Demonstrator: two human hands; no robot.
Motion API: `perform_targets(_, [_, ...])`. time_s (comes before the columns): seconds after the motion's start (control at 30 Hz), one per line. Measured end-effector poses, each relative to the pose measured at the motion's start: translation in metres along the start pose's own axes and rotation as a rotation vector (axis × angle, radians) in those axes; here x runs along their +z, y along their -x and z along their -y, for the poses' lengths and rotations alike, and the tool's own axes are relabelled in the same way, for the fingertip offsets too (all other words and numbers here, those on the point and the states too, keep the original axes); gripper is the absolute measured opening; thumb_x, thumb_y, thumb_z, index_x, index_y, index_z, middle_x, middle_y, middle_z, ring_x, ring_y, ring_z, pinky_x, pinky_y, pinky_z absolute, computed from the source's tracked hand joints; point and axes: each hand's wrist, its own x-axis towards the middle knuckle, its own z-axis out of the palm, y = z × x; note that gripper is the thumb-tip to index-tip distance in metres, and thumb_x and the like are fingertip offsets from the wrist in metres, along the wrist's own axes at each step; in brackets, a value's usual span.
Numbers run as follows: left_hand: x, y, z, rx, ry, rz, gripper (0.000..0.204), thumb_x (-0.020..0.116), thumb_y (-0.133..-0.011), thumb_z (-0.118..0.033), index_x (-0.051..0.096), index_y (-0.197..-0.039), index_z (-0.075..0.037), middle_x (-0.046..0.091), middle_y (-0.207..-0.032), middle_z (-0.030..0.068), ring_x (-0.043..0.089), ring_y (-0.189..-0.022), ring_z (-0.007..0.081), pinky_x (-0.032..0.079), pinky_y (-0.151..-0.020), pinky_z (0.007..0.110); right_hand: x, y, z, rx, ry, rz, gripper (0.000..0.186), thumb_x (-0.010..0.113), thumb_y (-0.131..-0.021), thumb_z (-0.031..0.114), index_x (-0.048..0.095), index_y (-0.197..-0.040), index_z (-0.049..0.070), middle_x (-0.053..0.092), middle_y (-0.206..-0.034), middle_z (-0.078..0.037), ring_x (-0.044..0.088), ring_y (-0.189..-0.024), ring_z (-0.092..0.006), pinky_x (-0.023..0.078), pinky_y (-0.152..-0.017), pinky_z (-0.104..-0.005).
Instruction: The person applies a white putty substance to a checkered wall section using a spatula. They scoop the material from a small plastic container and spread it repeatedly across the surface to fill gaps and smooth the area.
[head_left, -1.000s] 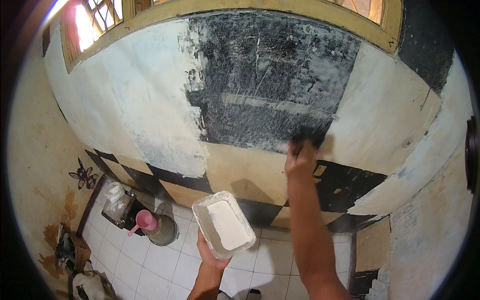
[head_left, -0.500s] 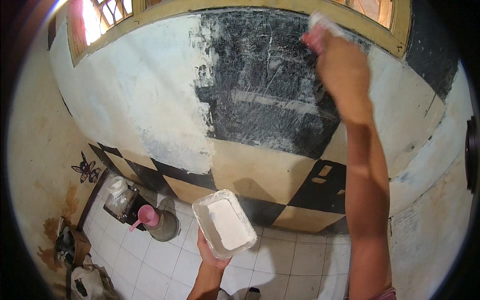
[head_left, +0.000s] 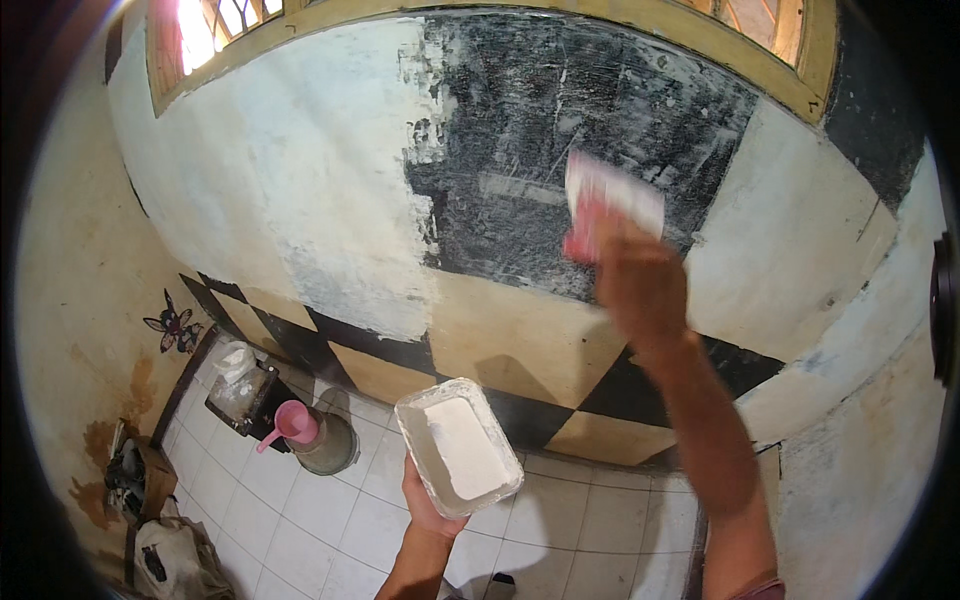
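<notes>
Right hand (head_left: 640, 290): grip closed on pink-handled white scraper blade (head_left: 610, 205), lowered since half a second ago, at 12 o'clock on black wall patch (head_left: 560, 110); skimming continues. Left hand (head_left: 428, 500): white rectangular putty tray (head_left: 458, 445) gripped, unmoved.

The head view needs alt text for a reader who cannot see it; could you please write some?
The right hand presses a red-handled scraper against a black patch of wall, while the left hand holds a rectangular tray of white paste. Below, on the white tiled floor, a pink scoop rests on a bucket.
</notes>
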Motion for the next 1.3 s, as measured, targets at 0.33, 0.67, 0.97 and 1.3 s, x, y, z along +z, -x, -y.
perform_targets(0.33, [0.006, 0.003, 0.004, -0.035, -0.03, 0.043, 0.062, 0.033, -0.102, -0.052, 0.041, -0.15, -0.014, 0.053, -0.145, 0.012, 0.057, -0.128, 0.0344, 0.048, -0.105, 0.057, 0.103, 0.014, 0.011, -0.207, 0.166, 0.137, 0.028, 0.058, -0.092, 0.02, 0.064, -0.113, 0.003, 0.067, -0.109, -0.013, 0.066, -0.101, -0.0296, 0.055, -0.085, -0.0415])
perform_targets(0.67, [0.001, 0.016, -0.013, 0.029, 0.056, 0.047, 0.057, 0.033, -0.104, -0.048, 0.044, -0.148, -0.014, 0.054, -0.144, 0.0118, 0.057, -0.127, 0.0348, 0.047, -0.105, 0.056, 0.089, -0.066, 0.138, -0.611, 0.096, 0.079, 0.02, 0.065, -0.079, 0.021, 0.071, -0.092, 0.007, 0.065, -0.087, -0.005, 0.061, -0.097, -0.0237, 0.046, -0.091, -0.0398])
perform_targets(0.97, [-0.013, 0.009, -0.017, 0.008, 0.031, 0.023, 0.058, 0.034, -0.103, -0.049, 0.044, -0.148, -0.014, 0.055, -0.142, 0.0107, 0.058, -0.126, 0.035, 0.047, -0.105, 0.057, 0.099, -0.021, -0.021, -0.636, -0.019, 0.203, 0.018, 0.06, -0.084, 0.015, 0.068, -0.097, 0.007, 0.065, -0.106, -0.009, 0.06, -0.111, -0.0259, 0.043, -0.105, -0.0404])
perform_targets(1.3, [-0.008, 0.007, -0.016, 0.055, 0.014, 0.002, 0.058, 0.034, -0.103, -0.051, 0.046, -0.147, -0.015, 0.056, -0.142, 0.0065, 0.058, -0.126, 0.0301, 0.048, -0.106, 0.049, 0.011, -0.062, 0.023, -0.881, -0.002, -0.12, 0.03, 0.075, -0.065, 0.022, 0.067, -0.092, 0.011, 0.062, -0.101, -0.006, 0.061, -0.098, -0.0239, 0.049, -0.086, -0.0403])
